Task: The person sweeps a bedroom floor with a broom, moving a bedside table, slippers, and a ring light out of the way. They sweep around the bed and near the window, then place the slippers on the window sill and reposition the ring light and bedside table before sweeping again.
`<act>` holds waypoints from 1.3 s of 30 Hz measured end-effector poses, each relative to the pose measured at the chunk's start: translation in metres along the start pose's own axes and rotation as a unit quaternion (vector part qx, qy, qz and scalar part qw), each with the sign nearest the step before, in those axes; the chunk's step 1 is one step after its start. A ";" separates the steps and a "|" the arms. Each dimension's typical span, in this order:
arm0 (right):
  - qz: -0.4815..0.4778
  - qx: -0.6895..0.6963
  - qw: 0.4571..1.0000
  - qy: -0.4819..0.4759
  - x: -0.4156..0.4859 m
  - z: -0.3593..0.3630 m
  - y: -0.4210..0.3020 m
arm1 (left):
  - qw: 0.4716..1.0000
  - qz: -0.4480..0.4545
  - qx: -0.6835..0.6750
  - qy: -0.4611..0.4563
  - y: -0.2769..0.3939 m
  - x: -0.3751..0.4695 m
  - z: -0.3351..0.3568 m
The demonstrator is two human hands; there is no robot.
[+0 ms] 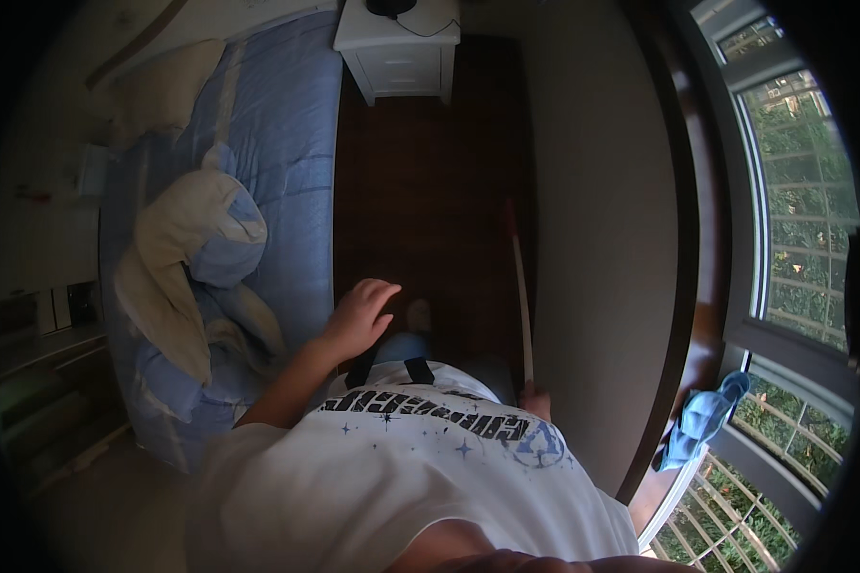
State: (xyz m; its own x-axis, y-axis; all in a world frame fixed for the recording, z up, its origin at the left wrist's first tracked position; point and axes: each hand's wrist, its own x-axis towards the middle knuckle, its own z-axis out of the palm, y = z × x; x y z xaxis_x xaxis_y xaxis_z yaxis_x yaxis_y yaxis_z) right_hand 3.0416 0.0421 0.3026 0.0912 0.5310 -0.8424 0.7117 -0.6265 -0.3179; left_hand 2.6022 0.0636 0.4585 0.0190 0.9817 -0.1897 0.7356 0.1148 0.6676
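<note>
My right hand point(537, 403) is low at my right side, closed around one end of a long pale pole point(522, 308). The pole reaches forward along the wall and ends in a dark red part point(510, 217). What that far part is, I cannot make out in the dim light. In front of my body, over the floor beside the bed, my left hand point(362, 315) holds nothing. Its fingers are slightly bent, with the thumb apart from them. A foot point(419, 315) shows just ahead of it on the dark wooden floor point(430, 172).
A bed with a blue cover point(287, 143) lines the left, bearing a rumpled quilt point(186, 222) and a pillow point(168, 86). A white nightstand point(405, 68) stands ahead. On the right are a wall point(595, 251), windows point(795, 193) and blue cloth point(706, 422) on the dark sill.
</note>
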 end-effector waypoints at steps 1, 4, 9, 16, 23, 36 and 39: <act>0.012 -0.040 0.998 0.036 0.003 -0.003 -0.008 | 1.000 -0.012 -0.010 0.008 -0.004 0.000 -0.009; -0.138 -0.165 0.962 0.166 0.014 -0.019 -0.025 | 0.997 -0.034 -0.046 0.043 -0.015 0.005 -0.024; -0.111 -0.041 0.987 0.107 0.066 -0.047 -0.114 | 0.994 -0.055 -0.077 0.051 -0.055 0.006 -0.057; -0.091 -0.013 0.994 0.057 0.124 -0.070 -0.350 | 0.952 -0.296 -0.060 0.047 -0.085 -0.037 -0.096; -0.314 -0.227 0.912 0.133 0.308 -0.093 -0.547 | 0.842 -0.516 -0.157 -0.008 -0.038 -0.079 -0.093; 0.051 -0.132 0.987 -0.073 0.144 -0.180 -0.447 | 0.742 -0.595 -0.310 0.011 -0.060 -0.074 -0.068; -0.094 -0.214 0.972 -0.028 0.156 -0.185 -0.470 | 0.766 -0.578 -0.279 -0.030 -0.067 -0.064 -0.067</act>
State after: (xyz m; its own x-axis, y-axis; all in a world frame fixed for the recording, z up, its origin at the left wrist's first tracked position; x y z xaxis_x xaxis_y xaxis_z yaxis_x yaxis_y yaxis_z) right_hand 2.8503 0.5254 0.4011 -0.0985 0.5745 -0.8125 0.9375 -0.2201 -0.2694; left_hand 2.5062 0.0033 0.4741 -0.3843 0.1672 -0.9079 -0.1196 0.9661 0.2286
